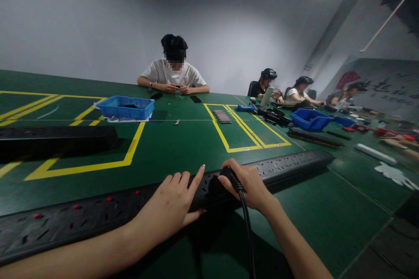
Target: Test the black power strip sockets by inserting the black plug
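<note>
A long black power strip (124,202) with rows of sockets and small red switches runs slantwise across the green table in front of me. My left hand (173,200) grips it near the middle, fingers over the top and thumb on the near side, with the index finger stretched out. Just right of that, my right hand (244,181) is closed around a black plug (226,175), held at the strip's socket face. Its black cable (247,226) hangs down towards me. Whether the plug's pins are in a socket is hidden.
Another black strip (55,139) lies at the left, before a blue bin (126,108). Yellow tape (85,170) marks rectangles on the table (170,144). A phone-like slab (222,116), another blue bin (310,120) and a white glove (394,175) lie farther off. Several people sit beyond.
</note>
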Available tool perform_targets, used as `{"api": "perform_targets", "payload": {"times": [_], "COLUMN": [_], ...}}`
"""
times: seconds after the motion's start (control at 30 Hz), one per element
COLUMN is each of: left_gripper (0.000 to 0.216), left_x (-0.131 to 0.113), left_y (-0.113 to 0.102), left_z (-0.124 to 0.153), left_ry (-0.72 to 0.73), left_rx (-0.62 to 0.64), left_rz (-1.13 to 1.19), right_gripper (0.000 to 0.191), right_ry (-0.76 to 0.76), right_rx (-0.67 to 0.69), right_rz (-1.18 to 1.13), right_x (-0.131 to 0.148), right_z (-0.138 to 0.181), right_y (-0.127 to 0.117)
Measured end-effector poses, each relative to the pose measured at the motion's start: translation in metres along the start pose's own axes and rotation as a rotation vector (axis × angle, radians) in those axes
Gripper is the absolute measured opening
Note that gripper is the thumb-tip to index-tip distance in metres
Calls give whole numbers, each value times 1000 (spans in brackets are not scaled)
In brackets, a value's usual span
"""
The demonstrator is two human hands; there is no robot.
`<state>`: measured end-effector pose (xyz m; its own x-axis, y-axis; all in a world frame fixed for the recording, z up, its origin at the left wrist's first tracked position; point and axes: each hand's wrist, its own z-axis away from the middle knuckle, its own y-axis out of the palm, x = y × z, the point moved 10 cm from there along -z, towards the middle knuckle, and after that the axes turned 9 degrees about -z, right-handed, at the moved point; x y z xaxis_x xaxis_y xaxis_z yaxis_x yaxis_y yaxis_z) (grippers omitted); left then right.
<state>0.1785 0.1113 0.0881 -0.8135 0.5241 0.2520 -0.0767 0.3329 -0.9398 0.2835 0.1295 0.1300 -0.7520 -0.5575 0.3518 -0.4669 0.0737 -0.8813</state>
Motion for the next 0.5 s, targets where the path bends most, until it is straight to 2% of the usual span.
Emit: {"api": "perform_targets", "payload": {"times": [0.5], "left_gripper": [72], "left_x": [0], "left_y": [-4], "left_z": [2], "left_ry": [4], "left_rx": [-24], "left_rz": [2], "right_gripper": [22], "right_ry": [79], "right_rx": [6], "right_rz": [-92], "right_x": [-17], "right_z": [-1], "right_y": [1]}}
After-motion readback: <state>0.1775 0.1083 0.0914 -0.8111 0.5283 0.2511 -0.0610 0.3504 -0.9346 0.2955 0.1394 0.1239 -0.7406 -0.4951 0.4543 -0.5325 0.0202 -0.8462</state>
